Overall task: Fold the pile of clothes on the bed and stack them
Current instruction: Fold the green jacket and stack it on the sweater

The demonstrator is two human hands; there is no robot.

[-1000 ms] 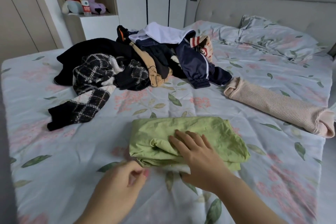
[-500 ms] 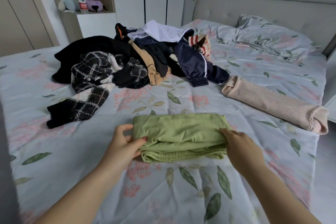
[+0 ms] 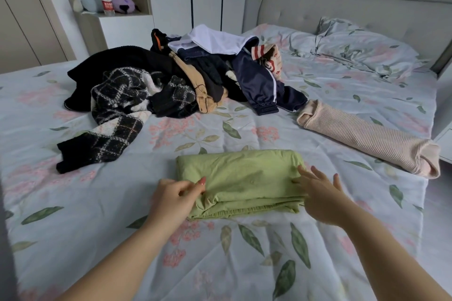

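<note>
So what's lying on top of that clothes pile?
A white garment crowns the pile, over a navy jacket. A checked knit spreads at its left. Whatever lies deeper is covered.

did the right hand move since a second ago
Yes. The right hand went rightward, from the middle of the green garment to its right edge, nearer the pink ribbed garment.

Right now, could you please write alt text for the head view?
Left hand pinches the left edge of a folded green garment on a floral bed; right hand open at its right edge. A clothes pile lies behind, a pink ribbed garment at right.
</note>
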